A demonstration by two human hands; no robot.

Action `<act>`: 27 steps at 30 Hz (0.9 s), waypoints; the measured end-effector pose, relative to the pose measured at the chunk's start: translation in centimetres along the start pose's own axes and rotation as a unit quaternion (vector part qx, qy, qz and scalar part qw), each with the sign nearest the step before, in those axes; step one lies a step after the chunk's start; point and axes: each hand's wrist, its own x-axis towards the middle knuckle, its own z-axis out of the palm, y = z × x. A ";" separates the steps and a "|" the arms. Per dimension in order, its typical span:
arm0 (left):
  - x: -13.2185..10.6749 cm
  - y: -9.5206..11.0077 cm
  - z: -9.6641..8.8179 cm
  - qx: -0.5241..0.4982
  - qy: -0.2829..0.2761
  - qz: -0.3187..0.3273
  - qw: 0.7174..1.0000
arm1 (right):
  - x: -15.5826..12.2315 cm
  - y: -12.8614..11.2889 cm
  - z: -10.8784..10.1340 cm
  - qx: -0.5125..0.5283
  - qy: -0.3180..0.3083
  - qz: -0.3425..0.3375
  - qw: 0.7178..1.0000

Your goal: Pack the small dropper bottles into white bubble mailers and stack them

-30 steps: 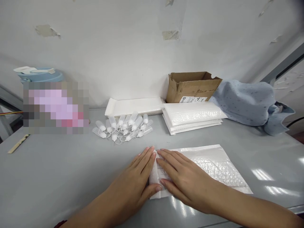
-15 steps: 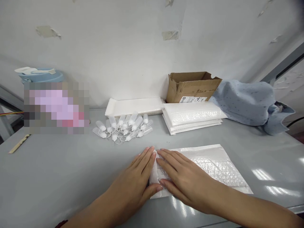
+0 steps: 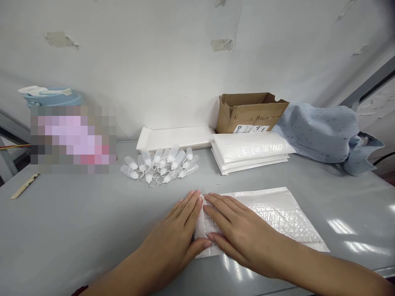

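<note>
A white bubble mailer (image 3: 277,213) lies flat on the grey table (image 3: 77,230) in front of me. My left hand (image 3: 175,234) lies flat with stretched fingers against the mailer's left end, thumb on its near corner. My right hand (image 3: 237,230) rests flat on the mailer's left part, fingers spread and pressing down. The two hands nearly touch at the fingertips. Neither hand holds anything.
Several small clear plastic bottles with white caps (image 3: 160,164) lie behind my hands. Two stacks of white mailers (image 3: 249,152) (image 3: 175,137) sit farther back, beside an open cardboard box (image 3: 249,111). A blue cloth (image 3: 324,131) lies at the right, a light blue container (image 3: 51,96) at the left.
</note>
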 end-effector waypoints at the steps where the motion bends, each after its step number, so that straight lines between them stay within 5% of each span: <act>1: 0.0 0.0 0.0 0.001 -0.001 -0.001 1.000 | 0.0 0.0 0.0 -0.001 -0.001 0.000 1.000; 12: -0.1 -0.1 0.4 0.012 0.033 0.013 0.999 | 0.0 0.1 -0.2 0.012 -0.037 0.010 0.999; 19: 0.0 0.0 0.3 0.017 0.031 0.018 0.999 | -1.5 1.6 -1.9 0.035 -0.156 0.012 0.987; 27: 0.1 0.1 0.2 0.049 0.076 0.032 0.995 | -1.4 1.8 -1.4 -0.037 -0.073 -0.012 0.997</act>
